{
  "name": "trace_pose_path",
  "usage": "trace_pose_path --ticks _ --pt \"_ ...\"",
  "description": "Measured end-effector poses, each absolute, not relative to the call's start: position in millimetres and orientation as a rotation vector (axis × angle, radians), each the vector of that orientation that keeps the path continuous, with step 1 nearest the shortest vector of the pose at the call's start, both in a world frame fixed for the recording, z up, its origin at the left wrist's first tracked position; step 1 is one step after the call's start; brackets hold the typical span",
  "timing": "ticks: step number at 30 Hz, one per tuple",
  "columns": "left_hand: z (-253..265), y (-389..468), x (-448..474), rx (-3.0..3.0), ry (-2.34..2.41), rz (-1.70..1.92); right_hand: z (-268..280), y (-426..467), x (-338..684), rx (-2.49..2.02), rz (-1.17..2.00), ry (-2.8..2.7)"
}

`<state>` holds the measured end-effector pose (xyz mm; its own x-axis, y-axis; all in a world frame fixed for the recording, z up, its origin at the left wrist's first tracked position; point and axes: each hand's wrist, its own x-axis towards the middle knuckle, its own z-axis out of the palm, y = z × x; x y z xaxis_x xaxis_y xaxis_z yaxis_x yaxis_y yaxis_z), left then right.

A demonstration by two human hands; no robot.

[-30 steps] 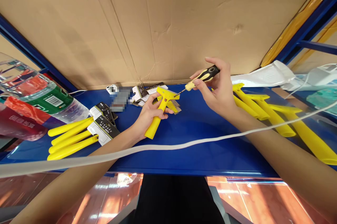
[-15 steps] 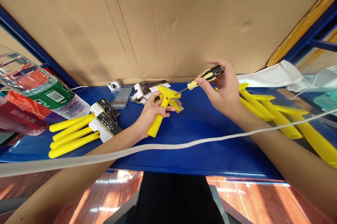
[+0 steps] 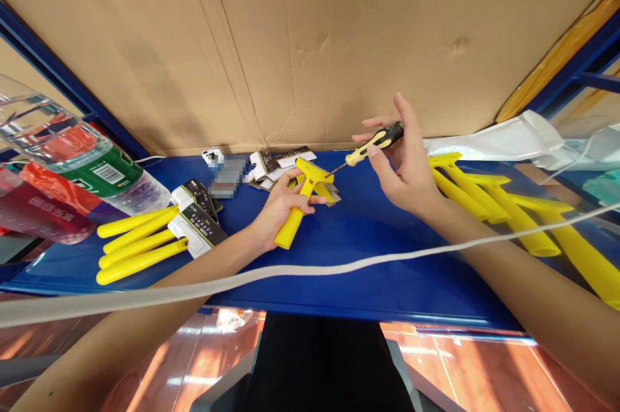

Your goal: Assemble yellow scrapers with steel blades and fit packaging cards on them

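My left hand (image 3: 277, 210) is wrapped round a yellow scraper (image 3: 294, 221), its wide head tilted up and away from me. In my right hand (image 3: 404, 163) is a screwdriver (image 3: 371, 144) with a black and pale yellow handle, pinched between thumb and fingers while other fingers stretch out. The screwdriver's shaft slants down to the right side of the scraper's head; whether its tip sits in a screw is too small to tell. Some yellow parts and metal blades (image 3: 330, 194) lie just behind the scraper head.
Several yellow scrapers with card sleeves (image 3: 140, 260) lie left on the blue table (image 3: 358, 283); yellow handles (image 3: 526, 225) lie right. A large water bottle (image 3: 104, 170) stands left. Cards (image 3: 264, 165) lie by the cardboard wall (image 3: 339, 44). A white cord (image 3: 339, 268) crosses in front.
My right hand has shifted slightly left and its fingers have spread from the screwdriver handle. The scraper stays in my left hand with the shaft at its head. The view has shifted slightly.
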<state>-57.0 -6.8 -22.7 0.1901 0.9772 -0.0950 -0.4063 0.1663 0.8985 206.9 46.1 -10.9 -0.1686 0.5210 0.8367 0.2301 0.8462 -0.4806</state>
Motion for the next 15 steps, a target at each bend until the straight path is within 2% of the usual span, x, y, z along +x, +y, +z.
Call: trace_pose_path --ticks 15 --pt "-27.1 -2.0 -62.1 0.833 0.848 1.169 -14.9 48.9 208.3 -0.571 0.308 -1.756"
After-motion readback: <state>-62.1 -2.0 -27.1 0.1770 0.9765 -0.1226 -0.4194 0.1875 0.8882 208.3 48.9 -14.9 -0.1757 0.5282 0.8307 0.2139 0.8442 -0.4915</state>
